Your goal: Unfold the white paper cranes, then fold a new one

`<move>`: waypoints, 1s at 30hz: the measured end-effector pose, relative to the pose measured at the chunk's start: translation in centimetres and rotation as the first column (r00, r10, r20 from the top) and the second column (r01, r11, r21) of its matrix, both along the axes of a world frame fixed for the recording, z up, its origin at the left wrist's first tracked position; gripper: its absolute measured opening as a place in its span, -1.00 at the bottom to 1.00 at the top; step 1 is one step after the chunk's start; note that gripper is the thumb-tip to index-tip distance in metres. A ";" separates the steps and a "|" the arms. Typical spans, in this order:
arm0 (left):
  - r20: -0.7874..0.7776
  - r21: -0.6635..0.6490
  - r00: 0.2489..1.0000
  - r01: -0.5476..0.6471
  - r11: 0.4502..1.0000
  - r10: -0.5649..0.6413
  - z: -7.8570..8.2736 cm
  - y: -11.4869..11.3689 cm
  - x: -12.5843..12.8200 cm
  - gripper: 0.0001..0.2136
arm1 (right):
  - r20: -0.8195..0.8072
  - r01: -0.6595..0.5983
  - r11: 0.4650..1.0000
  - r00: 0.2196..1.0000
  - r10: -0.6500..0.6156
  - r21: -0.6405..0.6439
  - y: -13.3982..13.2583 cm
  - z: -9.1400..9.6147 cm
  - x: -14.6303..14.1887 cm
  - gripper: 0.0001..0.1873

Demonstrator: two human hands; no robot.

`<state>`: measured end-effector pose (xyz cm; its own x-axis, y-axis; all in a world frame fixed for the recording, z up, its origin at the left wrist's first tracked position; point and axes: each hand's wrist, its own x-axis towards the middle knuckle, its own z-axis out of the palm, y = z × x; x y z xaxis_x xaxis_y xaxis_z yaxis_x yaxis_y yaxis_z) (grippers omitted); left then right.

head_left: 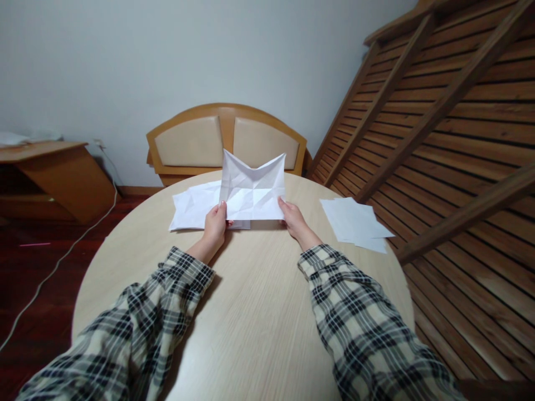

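A creased white sheet of paper (253,195) is held up above the far part of the round table. Fold lines cross its face, and its top edge dips in the middle between two raised corners. My left hand (216,225) grips the lower left edge, thumb in front and fingers behind. At the lower right edge my right hand (295,220) pinches the same sheet in the same way. Behind and left of the sheet, a pile of folded white papers (190,209) lies on the table, partly hidden by the held sheet and my left hand.
More white sheets (355,223) lie overlapping at the right of the round wooden table (251,312). A padded headboard (188,142) stands against the wall behind. Wooden slats (438,139) lean on the right. At left are a desk (50,178) and a white cable (62,259).
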<state>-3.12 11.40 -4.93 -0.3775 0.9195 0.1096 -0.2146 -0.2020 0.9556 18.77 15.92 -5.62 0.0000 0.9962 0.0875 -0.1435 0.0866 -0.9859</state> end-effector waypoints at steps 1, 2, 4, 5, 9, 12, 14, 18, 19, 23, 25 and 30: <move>-0.020 0.003 1.000 -0.009 1.000 0.009 0.0 -0.1 0.1 -0.62 | 0.001 0.010 1.000 1.000 -0.010 -0.006 0.0 0.0 0.1 -0.40; -0.040 0.004 0.999 -0.020 1.000 0.020 0.1 -0.1 0.1 -0.58 | -0.002 0.018 1.000 1.000 -0.018 -0.008 0.1 0.0 0.1 -0.40; -0.068 -0.001 0.997 -0.042 0.999 0.042 0.1 -0.3 0.2 -0.51 | -0.022 0.025 1.000 0.999 -0.025 -0.003 0.2 0.0 0.2 -0.40; -0.072 -0.007 0.996 -0.052 0.999 0.051 0.2 -0.4 0.2 -0.49 | -0.036 0.025 1.000 0.999 -0.025 -0.003 0.2 -0.1 0.2 -0.41; -0.030 -0.063 0.998 -0.051 0.997 0.050 0.8 -0.6 0.2 -0.48 | -0.065 0.016 1.000 0.998 -0.017 -0.022 0.3 -0.2 0.3 -0.47; 0.029 -0.087 0.999 -0.014 0.996 0.017 1.3 -0.8 0.2 -0.51 | -0.078 -0.001 1.000 0.997 0.001 0.001 0.3 -0.2 0.3 -0.54; 0.058 -0.082 0.998 0.000 0.997 0.005 1.4 -0.9 0.1 -0.53 | -0.104 -0.024 0.999 0.994 0.027 0.029 0.2 -0.2 0.3 -0.57; 0.089 -0.050 0.996 0.029 0.998 -0.024 1.4 -0.8 0.1 -0.53 | -0.128 -0.066 0.997 0.989 0.071 0.040 0.2 -0.2 0.6 -0.59; 0.085 -0.039 0.996 0.041 0.998 -0.038 1.4 -0.8 0.1 -0.54 | -0.130 -0.073 0.997 0.988 0.078 0.039 0.2 -0.2 0.8 -0.60; -0.016 -0.014 0.990 0.138 0.990 -0.138 1.2 -1.0 0.4 -0.50 | -0.160 -0.096 0.995 0.982 0.096 0.009 0.5 -0.2 1.3 -0.59; -0.112 -0.013 0.972 0.208 0.978 -0.208 1.2 -1.3 0.6 -0.46 | -0.175 -0.108 0.994 0.979 0.104 -0.017 0.7 -0.3 1.5 -0.59; -0.355 0.027 0.903 0.268 0.963 -0.242 1.7 -2.6 1.2 -0.44 | -0.174 -0.137 0.990 0.976 0.131 -0.021 1.2 -0.5 2.2 -0.67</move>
